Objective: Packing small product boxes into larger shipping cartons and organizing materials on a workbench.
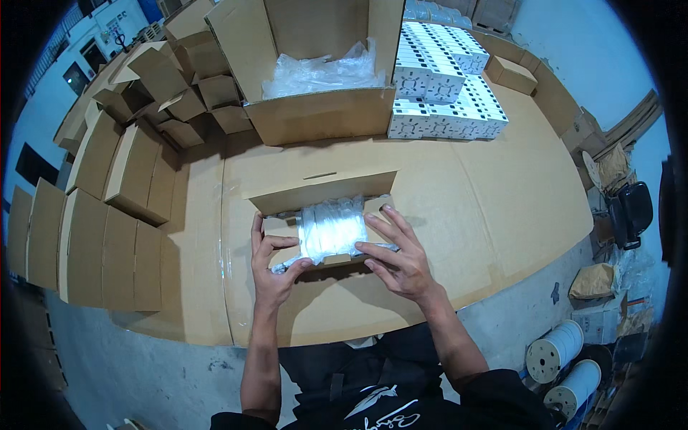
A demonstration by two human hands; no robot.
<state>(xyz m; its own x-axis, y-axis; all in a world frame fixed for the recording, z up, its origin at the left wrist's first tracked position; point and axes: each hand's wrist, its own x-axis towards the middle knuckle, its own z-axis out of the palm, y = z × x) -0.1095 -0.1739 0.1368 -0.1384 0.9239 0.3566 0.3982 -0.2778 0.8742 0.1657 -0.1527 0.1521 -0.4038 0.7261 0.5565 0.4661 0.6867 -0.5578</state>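
Note:
A long, narrow brown cardboard box [322, 188] lies before me with its far flap raised. Inside it sits a bundle in clear bubble wrap [332, 228], shiny where light strikes it. My left hand [272, 276] is at the left end, its thumb and forefinger closed on the wrap's near left corner and another finger along the box's end. At the opposite end, my right hand [405, 265] has its fingers spread, with fingertips touching the wrap and the box's right side. What the wrap encloses cannot be made out.
Beyond stands a large open carton [319, 118] with bubble wrap inside. White patterned small boxes [448, 86] are stacked to its right. Brown boxes [136, 179] crowd the left side of the cardboard-covered table [494, 215]. Cable spools [555, 351] stand on the floor at lower right.

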